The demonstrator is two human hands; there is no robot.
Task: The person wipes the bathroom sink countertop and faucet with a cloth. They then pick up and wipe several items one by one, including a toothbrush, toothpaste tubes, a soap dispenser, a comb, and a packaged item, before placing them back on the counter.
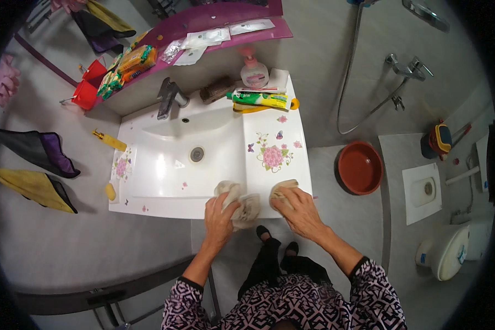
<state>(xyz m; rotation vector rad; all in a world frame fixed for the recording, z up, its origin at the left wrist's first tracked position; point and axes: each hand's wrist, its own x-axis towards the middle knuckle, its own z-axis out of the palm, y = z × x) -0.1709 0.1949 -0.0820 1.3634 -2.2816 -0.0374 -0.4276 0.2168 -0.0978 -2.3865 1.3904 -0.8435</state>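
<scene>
My left hand (219,221) is closed on a crumpled beige cloth (246,208) at the front edge of the white washbasin (203,208). Part of that cloth droops over the rim. On the right-hand counter, near its front corner, my right hand (302,215) presses a second bunched beige cloth (285,188) with curled fingers. No link between the two cloths shows. Ahead of my right hand lies a pink flower print (273,157) on the counter. Between the basin's sloping sides sits a round drain (197,154), with a grey faucet (170,98) behind it.
Behind the counter print lie a toothpaste tube (261,99), a pink-topped pump bottle (254,71) and a dark brown block (217,90). A yellow tube (109,139) and yellow soap (110,191) line the left rim. A red-brown tub (360,168) stands on the floor at right.
</scene>
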